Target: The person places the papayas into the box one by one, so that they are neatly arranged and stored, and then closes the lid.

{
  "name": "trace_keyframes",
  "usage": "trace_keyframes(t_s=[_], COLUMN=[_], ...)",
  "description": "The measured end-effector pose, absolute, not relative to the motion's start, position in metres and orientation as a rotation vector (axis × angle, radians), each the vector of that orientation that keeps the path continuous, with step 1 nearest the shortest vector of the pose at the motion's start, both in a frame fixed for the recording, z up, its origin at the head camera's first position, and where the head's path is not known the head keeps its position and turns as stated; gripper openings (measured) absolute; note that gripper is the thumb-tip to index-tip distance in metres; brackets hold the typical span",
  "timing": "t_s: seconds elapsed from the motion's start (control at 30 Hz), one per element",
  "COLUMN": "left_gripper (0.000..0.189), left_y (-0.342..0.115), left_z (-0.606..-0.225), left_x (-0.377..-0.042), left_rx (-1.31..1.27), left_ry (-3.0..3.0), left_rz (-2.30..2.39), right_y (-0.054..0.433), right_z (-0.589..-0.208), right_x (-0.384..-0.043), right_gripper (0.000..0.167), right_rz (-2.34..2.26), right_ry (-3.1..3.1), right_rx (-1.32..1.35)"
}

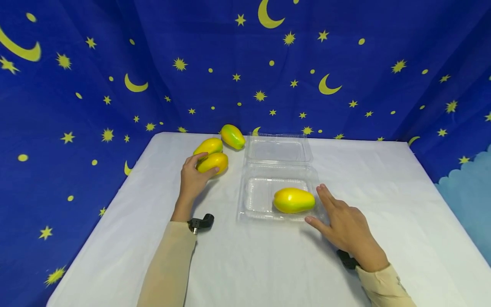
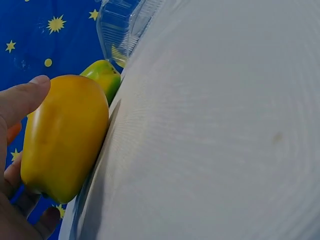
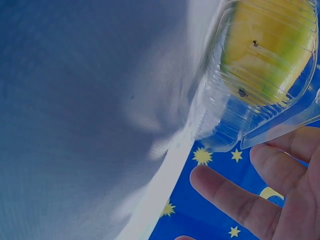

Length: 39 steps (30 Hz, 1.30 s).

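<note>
My left hand (image 1: pixel 193 177) grips a yellow papaya (image 1: pixel 212 163), thumb on its near side and fingers along the far side. In the left wrist view the thumb lies against the top of that papaya (image 2: pixel 67 137). Just behind it sits a second papaya (image 1: pixel 209 146), and a third papaya (image 1: pixel 233 137) lies farther back. A clear plastic clamshell box (image 1: pixel 255 213) stands with its lid back. One yellow-green papaya (image 1: pixel 294 200) rests in the right part of its base. Beside the box's right edge, my right hand (image 1: pixel 345 224) has its fingers extended and holds nothing.
The clamshell's lid (image 1: pixel 279 150) lies toward the back edge of the white-covered table (image 1: pixel 245 264). A blue curtain (image 1: pixel 215 47) with yellow moons and stars hangs behind and at the sides. Each wrist carries a small black camera.
</note>
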<state>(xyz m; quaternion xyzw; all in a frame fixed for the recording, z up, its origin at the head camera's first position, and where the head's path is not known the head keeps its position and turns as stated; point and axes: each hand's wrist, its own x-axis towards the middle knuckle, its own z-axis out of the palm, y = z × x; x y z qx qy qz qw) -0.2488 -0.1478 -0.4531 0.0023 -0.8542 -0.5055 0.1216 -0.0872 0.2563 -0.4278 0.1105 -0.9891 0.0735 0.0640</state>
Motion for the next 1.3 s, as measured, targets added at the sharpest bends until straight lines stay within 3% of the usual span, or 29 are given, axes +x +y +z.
trace_keyframes(t_s=[1.3], left_gripper=[0.063], left_y=[-0.153], left_z=[-0.464], left_x=[-0.248], left_rx=[0.007], left_ry=[-2.532], left_rz=[-1.498], right_y=[0.255], right_z=[-0.427], right_x=[-0.085], right_gripper=[0.096], right_rz=[0.198], right_ry=[-2.999], right_rx=[0.324])
